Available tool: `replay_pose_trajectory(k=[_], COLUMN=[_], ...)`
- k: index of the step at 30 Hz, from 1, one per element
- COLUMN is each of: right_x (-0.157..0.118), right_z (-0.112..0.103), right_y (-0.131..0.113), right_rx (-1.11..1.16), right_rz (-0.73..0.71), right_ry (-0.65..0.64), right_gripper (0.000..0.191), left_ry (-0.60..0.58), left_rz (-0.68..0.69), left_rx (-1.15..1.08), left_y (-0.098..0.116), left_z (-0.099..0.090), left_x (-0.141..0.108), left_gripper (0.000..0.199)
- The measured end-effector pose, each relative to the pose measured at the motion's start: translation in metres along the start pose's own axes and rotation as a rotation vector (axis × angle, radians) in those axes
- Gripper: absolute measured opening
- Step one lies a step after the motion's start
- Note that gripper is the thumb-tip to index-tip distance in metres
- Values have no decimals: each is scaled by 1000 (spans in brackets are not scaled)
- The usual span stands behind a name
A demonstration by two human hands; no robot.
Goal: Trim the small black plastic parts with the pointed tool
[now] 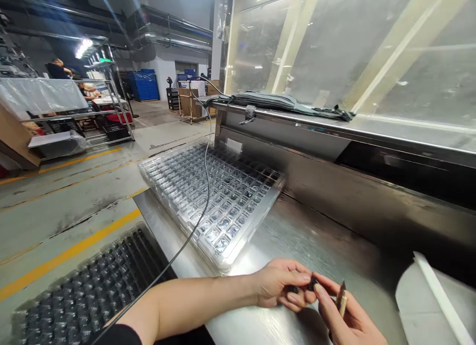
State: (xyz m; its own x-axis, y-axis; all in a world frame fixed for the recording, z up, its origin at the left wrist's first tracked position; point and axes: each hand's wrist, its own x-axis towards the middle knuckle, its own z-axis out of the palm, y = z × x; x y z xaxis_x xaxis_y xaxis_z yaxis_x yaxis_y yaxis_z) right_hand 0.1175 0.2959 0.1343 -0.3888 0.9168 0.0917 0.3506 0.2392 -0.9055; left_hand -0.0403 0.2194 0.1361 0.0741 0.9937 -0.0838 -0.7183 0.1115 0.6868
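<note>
Grip: 1 small black part [313,284] pinched between the fingertips of both hands, above the metal tabletop [312,246]. Left hand [284,285]: thumb and fingers closed on it, with a 2nd dark piece [292,289] showing among the curled fingers. Right hand [345,313]: thumb and forefinger meet the part from the other side; a slim pointed tool [341,299] is tucked in the same hand, tip up, apart from the part.

Progress (judged): handling of this 1 part is underway; neither piece is set down. Clear celled tray [253,229], beyond the left hand: some cells look dark inside; filled count cannot be told. Dark-celled tray [19,310], lower left: contents unclear.

Pose: left forearm enters from lower left, reaching across to the right, wrist slightly bent. Right hand comes up from the bottom edge; its forearm is out of view. Cable [208,186] passes over the clear celled tray.
</note>
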Motion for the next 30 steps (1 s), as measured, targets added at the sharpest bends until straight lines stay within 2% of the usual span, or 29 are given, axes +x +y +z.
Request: replay_pose_trajectory(k=[5,12,19,25,30], right_x=[-4,-3,-2,-4,-1], right_z=[5,5,7,5,6], right_y=[-3,4,9,6,8], right_rx=[10,55,84,61,29], right_rz=[-64,-176,-213,-191,-199], right_ry=[29,-9,-50,-55,-36], right_gripper=[67,57,56,55,57], left_ry=[42,51,35,51,105], left_rz=[-18,-38,1,-5,7], left_rx=[6,-2,-11,16,55], left_y=[1,-1,-1,-2,-5], left_z=[2,-1,0,0,-1], left_x=[-2,-1,-4,-2,1], left_gripper=[64,63,57,61,63])
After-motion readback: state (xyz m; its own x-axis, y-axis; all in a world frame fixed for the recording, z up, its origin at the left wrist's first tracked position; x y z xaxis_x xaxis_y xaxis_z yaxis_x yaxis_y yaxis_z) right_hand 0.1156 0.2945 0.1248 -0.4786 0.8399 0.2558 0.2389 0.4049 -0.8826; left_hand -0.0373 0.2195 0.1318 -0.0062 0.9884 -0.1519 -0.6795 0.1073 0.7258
